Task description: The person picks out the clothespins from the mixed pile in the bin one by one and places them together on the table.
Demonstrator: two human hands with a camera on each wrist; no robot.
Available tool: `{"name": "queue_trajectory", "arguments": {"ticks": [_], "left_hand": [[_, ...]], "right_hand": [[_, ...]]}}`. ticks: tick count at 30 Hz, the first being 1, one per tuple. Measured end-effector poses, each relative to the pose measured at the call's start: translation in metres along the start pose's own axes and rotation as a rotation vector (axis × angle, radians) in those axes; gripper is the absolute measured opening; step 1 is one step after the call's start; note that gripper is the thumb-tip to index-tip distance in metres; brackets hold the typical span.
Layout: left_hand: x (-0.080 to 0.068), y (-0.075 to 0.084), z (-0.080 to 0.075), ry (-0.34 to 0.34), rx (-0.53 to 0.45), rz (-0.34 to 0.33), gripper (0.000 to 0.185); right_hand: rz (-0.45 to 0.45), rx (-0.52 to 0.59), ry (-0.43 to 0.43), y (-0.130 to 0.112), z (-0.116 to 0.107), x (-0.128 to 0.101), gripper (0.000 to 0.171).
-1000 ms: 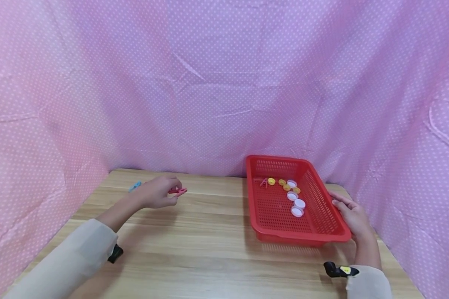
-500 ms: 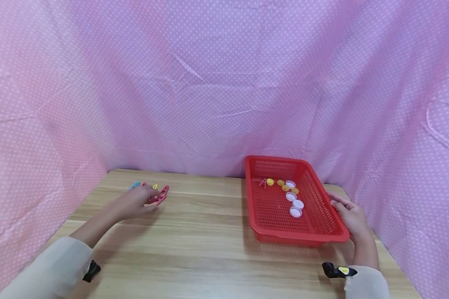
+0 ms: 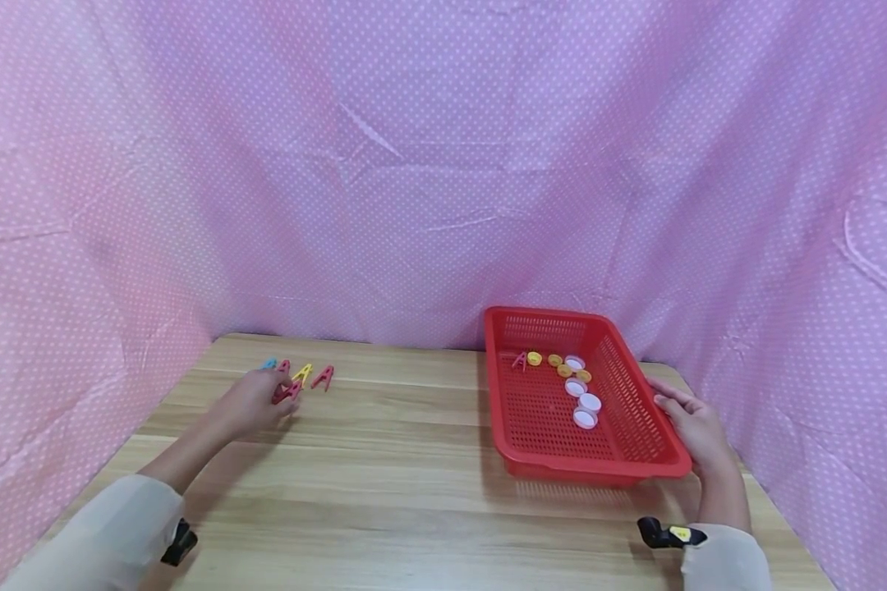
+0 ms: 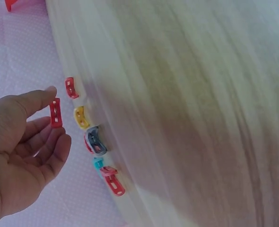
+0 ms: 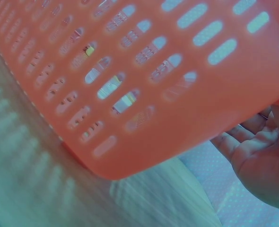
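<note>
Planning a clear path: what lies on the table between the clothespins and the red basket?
Only bare wooden table separates the clothespins from the red basket, per the head view.

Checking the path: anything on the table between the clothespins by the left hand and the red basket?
Nothing visible. The clothespins lie by the left hand near the table's far left; bare wood runs from them to the red basket. The basket's near wall is the only rise. The right hand rests at its right rim.
</note>
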State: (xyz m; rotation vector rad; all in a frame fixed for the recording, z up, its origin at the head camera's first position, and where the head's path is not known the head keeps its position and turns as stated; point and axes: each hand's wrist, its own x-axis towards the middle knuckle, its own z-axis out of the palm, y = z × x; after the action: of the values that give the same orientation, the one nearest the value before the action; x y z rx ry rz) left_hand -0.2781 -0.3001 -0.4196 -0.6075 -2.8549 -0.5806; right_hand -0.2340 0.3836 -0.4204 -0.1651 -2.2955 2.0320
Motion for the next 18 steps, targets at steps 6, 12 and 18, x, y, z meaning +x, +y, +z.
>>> {"name": "queue_trajectory", "arguments": {"ticks": [6,12,18], "left_hand": [[-0.0002,-0.0022,0.0025,-0.02,0.012,-0.069,0.018],[0.0032,-0.003,0.0043,-0.055,-0.037,-0.111,0.019],[0.0051,-0.0042,0.0062,-0.063,-0.04,-0.124,0.02]], "right_hand": [[0.024,-0.068,0.009,0.0014,-0.0005,0.002,0.062],[0.036,-0.062,0.008,0.0025,-0.0015,0.0029,0.062],[0.028,-0.063,0.009,0.0025,-0.0016,0.0033,0.062]]}}
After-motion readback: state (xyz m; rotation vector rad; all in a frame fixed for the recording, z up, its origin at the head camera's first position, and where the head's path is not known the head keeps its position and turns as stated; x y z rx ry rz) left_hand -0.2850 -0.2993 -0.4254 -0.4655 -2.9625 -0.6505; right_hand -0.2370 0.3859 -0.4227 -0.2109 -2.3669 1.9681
